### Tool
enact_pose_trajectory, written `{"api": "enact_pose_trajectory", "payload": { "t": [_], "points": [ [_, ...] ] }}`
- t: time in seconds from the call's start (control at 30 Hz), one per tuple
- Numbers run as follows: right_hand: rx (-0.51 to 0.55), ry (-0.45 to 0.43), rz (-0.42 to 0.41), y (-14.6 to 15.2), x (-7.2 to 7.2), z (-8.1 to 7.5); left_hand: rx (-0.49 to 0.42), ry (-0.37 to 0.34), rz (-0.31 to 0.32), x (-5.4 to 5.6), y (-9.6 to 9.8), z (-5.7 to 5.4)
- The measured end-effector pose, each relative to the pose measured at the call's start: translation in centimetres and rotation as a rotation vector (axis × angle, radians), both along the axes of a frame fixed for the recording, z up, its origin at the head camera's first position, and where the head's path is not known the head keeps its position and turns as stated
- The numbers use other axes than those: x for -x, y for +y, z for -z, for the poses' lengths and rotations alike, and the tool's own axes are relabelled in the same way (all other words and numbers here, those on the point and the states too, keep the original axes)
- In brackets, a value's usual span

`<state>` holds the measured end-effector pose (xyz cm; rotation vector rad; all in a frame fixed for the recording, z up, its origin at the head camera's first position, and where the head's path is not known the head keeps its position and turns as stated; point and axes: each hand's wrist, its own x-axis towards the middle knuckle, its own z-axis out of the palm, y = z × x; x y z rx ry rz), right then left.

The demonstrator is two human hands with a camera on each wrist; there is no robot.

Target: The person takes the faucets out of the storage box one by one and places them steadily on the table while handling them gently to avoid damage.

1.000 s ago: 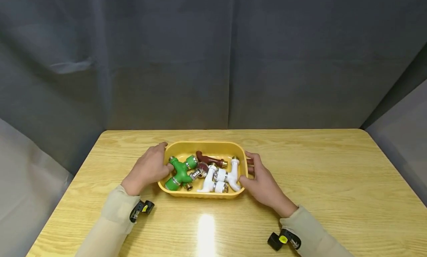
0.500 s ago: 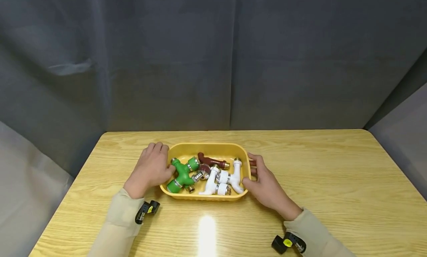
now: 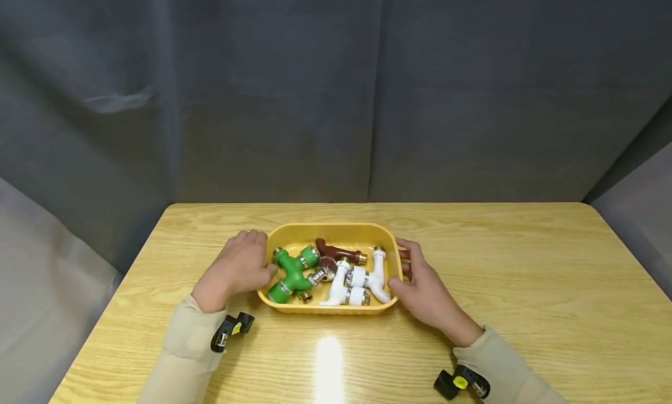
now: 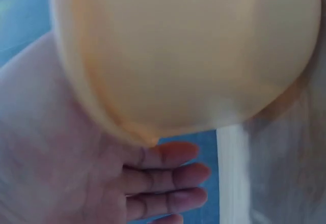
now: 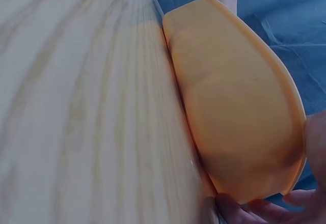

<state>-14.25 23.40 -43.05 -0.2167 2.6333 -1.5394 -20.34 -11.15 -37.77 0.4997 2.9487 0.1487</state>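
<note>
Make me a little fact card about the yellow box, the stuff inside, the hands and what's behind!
Box: yellow box, on the wooden table
Near left hand: green taps, overlapping, hard to count
Near right hand: two white taps
Back middle: dark red tap with brass end
Left hand: holds one end, thumb over the rim
Right hand: holds the other end
Behind: dark cloth

Downward head view, close wrist views — tray (image 3: 331,310) in all.
</note>
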Motion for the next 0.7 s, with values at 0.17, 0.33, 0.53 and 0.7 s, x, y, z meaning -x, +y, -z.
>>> {"api": "enact_pose_trajectory", "payload": {
  "t": [0.17,0.33,0.53,0.7],
  "points": [
    [-0.023,0.018,0.017,-0.1,-0.1,0.1,-0.032,-0.041,-0.015,0.3,0.4,0.6],
    [-0.018,0.024,0.028,-0.2,0.0,0.3,-0.063,-0.013,-0.005,0.8,0.4,1.5],
    [-0.014,0.021,0.027,-0.1,0.0,0.4,-0.061,0.004,-0.02,0.9,0.4,1.8],
    [-0.016,0.028,0.02,-0.1,0.0,0.5,-0.049,-0.008,-0.04,0.7,0.6,1.8]
  ]
}}
